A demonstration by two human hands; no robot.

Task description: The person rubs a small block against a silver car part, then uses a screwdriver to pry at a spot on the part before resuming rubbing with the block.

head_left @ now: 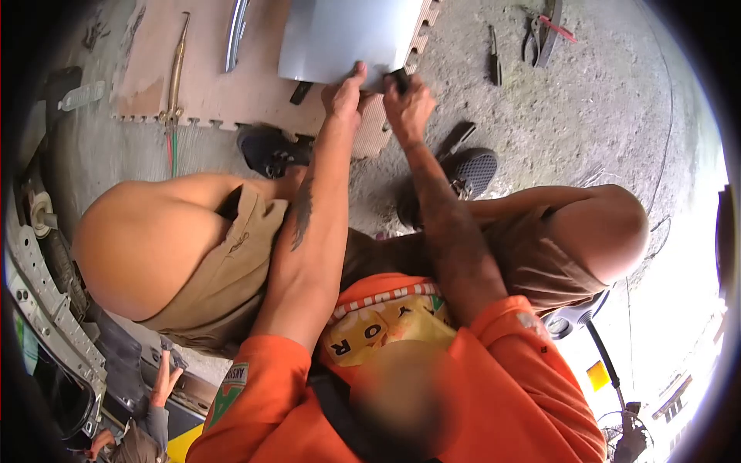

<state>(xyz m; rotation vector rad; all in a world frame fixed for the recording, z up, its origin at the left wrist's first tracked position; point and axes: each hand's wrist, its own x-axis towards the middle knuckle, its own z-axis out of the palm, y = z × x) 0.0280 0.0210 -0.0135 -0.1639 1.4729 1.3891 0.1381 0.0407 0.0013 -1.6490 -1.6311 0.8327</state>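
Observation:
A smooth, silvery sheet-metal panel (347, 38) lies on the mat in front of me, its near edge toward my feet. My left hand (345, 98) grips that edge, thumb on top and fingers curled below it. At the panel's near right corner, my right hand (411, 108) is closed around a short black block-like piece (399, 80); its exact kind does not show. A dark flat strip (300, 93) sticks out from under the panel, left of my left hand.
Under the panel is an interlocking foam mat (208, 85). A brass gas torch (177, 65) with red and green hoses and a chrome strip (235, 38) lie left. Pliers (532, 40) and a black-handled tool (495, 65) rest on concrete at right. Another person's hand (164, 382) shows lower left.

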